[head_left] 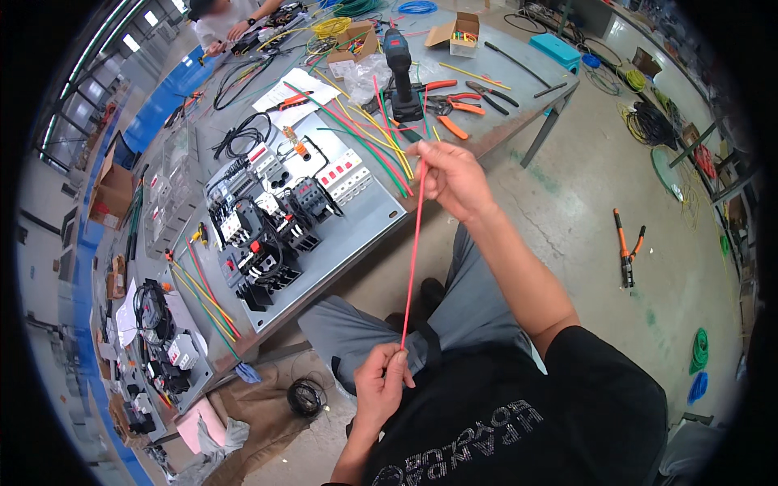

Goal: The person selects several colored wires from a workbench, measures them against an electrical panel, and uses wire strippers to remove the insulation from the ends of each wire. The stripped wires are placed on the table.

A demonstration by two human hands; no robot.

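Note:
A length of red wire is stretched nearly straight between my two hands, above my lap. My right hand pinches its upper end near the table edge. Lower down, close to my body, my left hand is closed on the other end, with a short red tip showing below the fingers. Left of the wire, on the table, lies a metal mounting plate carrying contactors, circuit breakers and black wiring. Red, green and yellow wires lie across the plate's far corner, just beyond my right hand.
A cordless drill stands on the table beside orange-handled pliers. Small open cardboard boxes sit farther back. A second wired plate is at the left. At the far end another person's hand works. An orange-handled crimping tool lies on the floor.

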